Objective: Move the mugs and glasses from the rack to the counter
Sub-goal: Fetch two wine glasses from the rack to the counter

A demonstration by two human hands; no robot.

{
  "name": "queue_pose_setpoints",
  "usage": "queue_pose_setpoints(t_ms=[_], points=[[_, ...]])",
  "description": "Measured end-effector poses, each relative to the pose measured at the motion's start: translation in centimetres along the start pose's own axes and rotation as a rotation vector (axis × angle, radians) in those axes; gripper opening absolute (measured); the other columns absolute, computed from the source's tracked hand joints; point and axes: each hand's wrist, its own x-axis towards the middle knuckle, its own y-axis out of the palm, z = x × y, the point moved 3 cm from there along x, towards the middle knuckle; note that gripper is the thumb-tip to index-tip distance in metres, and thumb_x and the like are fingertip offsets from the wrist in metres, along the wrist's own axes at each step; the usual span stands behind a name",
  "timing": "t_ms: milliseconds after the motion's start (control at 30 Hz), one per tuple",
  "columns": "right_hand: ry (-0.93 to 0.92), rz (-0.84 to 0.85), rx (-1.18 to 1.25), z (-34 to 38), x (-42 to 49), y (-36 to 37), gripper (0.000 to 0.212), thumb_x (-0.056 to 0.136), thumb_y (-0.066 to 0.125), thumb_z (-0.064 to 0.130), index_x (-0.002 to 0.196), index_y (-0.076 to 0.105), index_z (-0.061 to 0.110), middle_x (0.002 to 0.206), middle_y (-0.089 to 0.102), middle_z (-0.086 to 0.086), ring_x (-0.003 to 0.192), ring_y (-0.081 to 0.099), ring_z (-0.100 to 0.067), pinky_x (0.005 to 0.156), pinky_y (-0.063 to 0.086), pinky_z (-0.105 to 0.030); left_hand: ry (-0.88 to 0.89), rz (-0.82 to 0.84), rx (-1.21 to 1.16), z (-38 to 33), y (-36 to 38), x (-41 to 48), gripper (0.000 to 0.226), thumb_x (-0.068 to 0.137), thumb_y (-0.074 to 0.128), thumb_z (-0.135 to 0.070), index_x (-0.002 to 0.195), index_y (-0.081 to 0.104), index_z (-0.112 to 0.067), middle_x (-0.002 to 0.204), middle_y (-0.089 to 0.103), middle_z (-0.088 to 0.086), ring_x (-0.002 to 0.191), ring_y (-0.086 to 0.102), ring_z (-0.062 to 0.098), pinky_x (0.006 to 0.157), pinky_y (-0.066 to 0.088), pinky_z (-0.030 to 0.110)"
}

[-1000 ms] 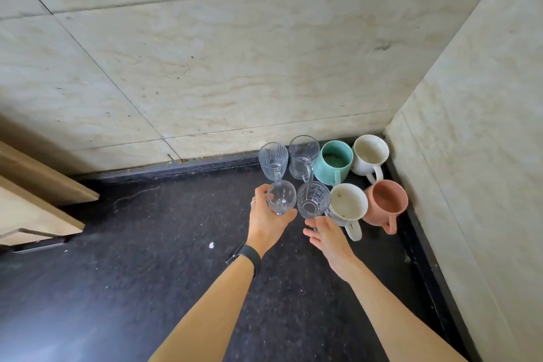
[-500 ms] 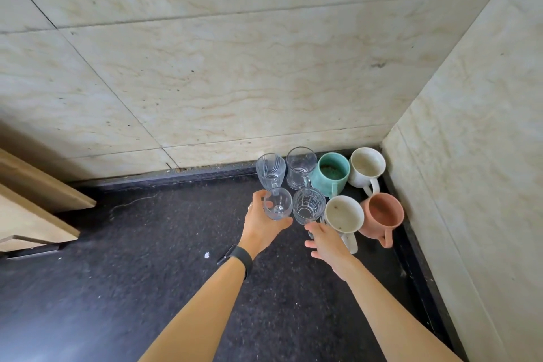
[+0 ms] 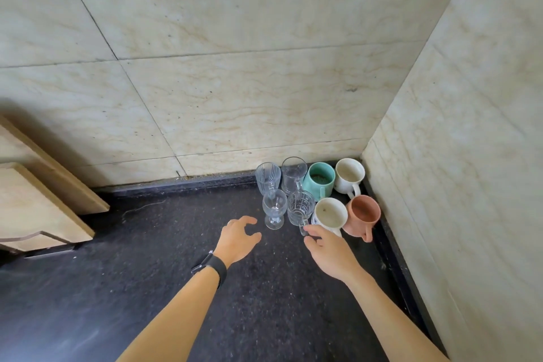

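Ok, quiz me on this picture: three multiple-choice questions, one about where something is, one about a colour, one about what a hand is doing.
1. Where is the teal mug?
A) back row, between a glass and a white mug
B) inside a sink
C) on the floor

2. What colour is the front mug nearest the side wall?
A) black
B) terracotta
C) yellow

3. How is the left hand?
A) open, holding nothing
B) gripping a spoon
C) flat on a tile

Answers:
1 A, it stands at the back with those two on either side.
2 B, its body is plainly terracotta.
3 A, it is spread with nothing in its grip.
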Motion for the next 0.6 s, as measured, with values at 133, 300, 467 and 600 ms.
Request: queue_pose_setpoints(t_ms=[133,300,467,600], points=[[-0.265,-0.051,-0.171,4.8,-2.3,-1.4,0.038,0.1,0.051,0.037,0.137,0.057,0.033,0.137,0.061,0.012,0.119,0.06,-0.01,0.102,0.047,-0.03,0.046,-0.09,0.103,-0.5,-4.3,-4.0,0.042,0.094,0.059,-0.039,0.135,0.055,-0.031,0.145,0.049,0.006,0.123,0.052,0.025,0.099,0.046,0.034],[-0.608,-0.093,-0.391,12.3,-4.8,-1.4,0.039,0.101,0.045,0.038,0.137,0.057,0.032,0.139,0.059,0.014,0.13,0.047,-0.015,0.107,0.032,-0.029,0.08,-0.357,0.211,-0.9,-10.0,-12.3,0.043,0.095,0.052,-0.043,0.137,0.052,-0.036,0.144,0.052,-0.006,0.13,0.049,0.02,0.103,0.045,0.036],[-0.931,-0.005,-0.464,18.6,-9.9,3.1,0.039,0.103,0.043,0.039,0.138,0.057,0.031,0.143,0.055,0.014,0.137,0.039,-0.015,0.115,0.029,-0.031,-0.048,-0.656,0.297,2.7,-12.6,-24.7,0.045,0.096,0.048,-0.045,0.14,0.049,-0.037,0.143,0.053,-0.008,0.132,0.045,0.018,0.106,0.039,0.035],[-1.122,0.087,-0.457,21.4,-16.5,8.8,0.039,0.102,0.044,0.041,0.138,0.056,0.034,0.143,0.054,0.016,0.138,0.035,-0.014,0.113,0.033,-0.033,-0.272,-0.814,0.319,7.4,-11.8,-36.4,0.045,0.095,0.046,-0.045,0.14,0.047,-0.039,0.142,0.053,-0.009,0.135,0.042,0.018,0.111,0.032,0.035]])
